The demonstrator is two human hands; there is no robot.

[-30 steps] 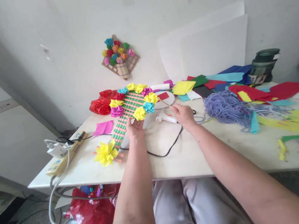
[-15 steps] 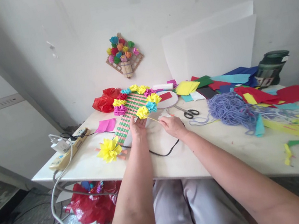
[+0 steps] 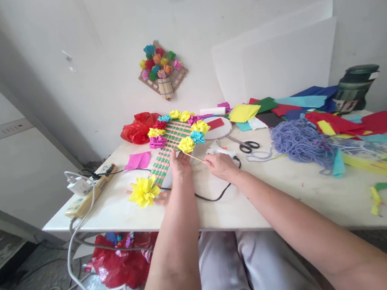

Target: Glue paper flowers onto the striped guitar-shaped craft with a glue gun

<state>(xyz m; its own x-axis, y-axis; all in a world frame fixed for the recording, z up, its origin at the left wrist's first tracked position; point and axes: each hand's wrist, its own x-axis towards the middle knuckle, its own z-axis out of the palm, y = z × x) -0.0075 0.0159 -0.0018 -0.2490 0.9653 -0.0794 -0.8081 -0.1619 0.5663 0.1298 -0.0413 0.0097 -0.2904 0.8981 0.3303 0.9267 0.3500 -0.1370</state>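
My left hand (image 3: 179, 161) rests on the lower right edge of a woven green-and-pink paper mat (image 3: 169, 144) that is rimmed with small paper flowers and propped up off the table. Its fingers curl against the mat just below a yellow flower (image 3: 186, 144). My right hand (image 3: 220, 165) pinches a thin wooden stick (image 3: 192, 156) whose tip points up-left at that yellow flower. A large yellow paper flower (image 3: 144, 191) sits at the mat's lower end.
A white glue gun (image 3: 221, 150) with a black cord (image 3: 214, 196), scissors (image 3: 245, 144), purple yarn (image 3: 300, 142) and several coloured paper sheets (image 3: 327, 116) lie to the right. A power strip (image 3: 88, 194) sits at the left edge. A flower craft (image 3: 162, 70) hangs on the wall.
My right hand has moved left from near the glue gun, bringing the stick's tip to the yellow flower on the mat. My left hand stays on the mat.
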